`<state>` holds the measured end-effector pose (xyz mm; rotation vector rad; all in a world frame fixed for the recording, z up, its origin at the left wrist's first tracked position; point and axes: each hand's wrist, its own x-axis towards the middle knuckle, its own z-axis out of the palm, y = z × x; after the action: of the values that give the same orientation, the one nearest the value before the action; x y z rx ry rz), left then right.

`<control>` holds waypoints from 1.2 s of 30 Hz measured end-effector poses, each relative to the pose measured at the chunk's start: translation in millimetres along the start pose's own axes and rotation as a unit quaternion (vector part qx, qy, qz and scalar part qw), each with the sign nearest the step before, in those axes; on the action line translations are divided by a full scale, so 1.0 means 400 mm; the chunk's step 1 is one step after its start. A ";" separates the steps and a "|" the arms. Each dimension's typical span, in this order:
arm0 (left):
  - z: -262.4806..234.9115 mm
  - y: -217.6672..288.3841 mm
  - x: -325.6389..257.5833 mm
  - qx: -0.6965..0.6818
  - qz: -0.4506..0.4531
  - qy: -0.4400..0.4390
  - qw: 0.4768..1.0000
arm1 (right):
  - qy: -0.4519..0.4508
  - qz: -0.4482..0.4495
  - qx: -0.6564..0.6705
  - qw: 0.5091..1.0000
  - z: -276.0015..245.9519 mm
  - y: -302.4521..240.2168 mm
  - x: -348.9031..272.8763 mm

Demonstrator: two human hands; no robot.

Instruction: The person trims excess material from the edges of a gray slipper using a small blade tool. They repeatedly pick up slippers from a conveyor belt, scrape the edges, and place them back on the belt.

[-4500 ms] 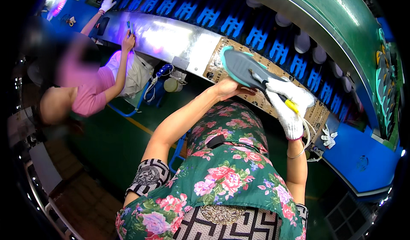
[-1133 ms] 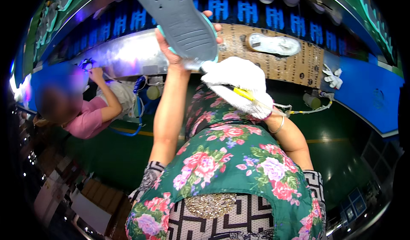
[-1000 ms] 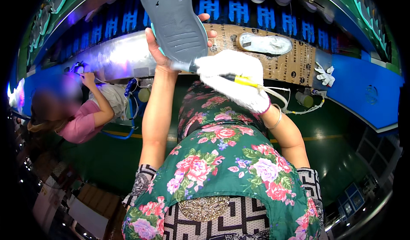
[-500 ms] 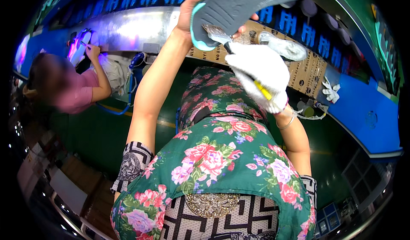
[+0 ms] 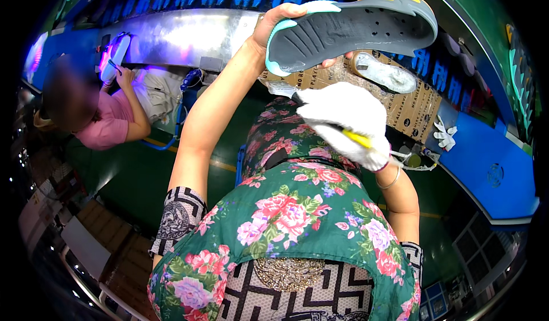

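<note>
My bare left hand (image 5: 277,24) grips a dark grey shoe sole (image 5: 354,32) by its teal-edged end, with fingertips showing under its lower edge. The sole's inner face is towards me, and its far rim is yellow-orange. In a white knitted glove, my right hand (image 5: 346,118) is closed round a brush (image 5: 281,88). Its pale, shiny bristle end points left, below the sole and apart from it. A yellow part of the handle (image 5: 357,138) shows by the glove's palm; the fingers hide most of the rest.
On cardboard (image 5: 414,112) over the bench lies a whitish shoe piece (image 5: 386,74). A spare white glove (image 5: 444,135) rests by the blue surface (image 5: 486,166) at right. To the left, a co-worker in pink (image 5: 117,118) handles another sole (image 5: 119,52) beside a metal bench surface (image 5: 189,35).
The brush has come off the sole and moved down and left. The sole has shifted right and turned, bringing its yellow-orange rim into view.
</note>
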<state>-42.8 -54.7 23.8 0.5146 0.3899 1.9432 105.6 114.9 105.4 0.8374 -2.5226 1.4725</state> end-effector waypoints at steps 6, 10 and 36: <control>-0.011 -0.004 -0.018 -0.011 0.003 0.078 0.997 | 0.005 0.022 -0.023 0.999 0.006 0.014 0.018; 0.000 -0.016 -0.022 -0.066 0.061 0.079 0.993 | 0.126 0.105 0.059 0.985 0.026 0.037 0.019; 0.132 0.141 0.006 0.101 0.202 -0.066 0.972 | 0.394 0.258 0.320 0.822 -0.077 0.113 -0.158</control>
<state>-60.1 -73.2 97.0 0.9092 0.4227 2.2549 130.5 183.5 64.5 -0.4643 -1.6521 2.2474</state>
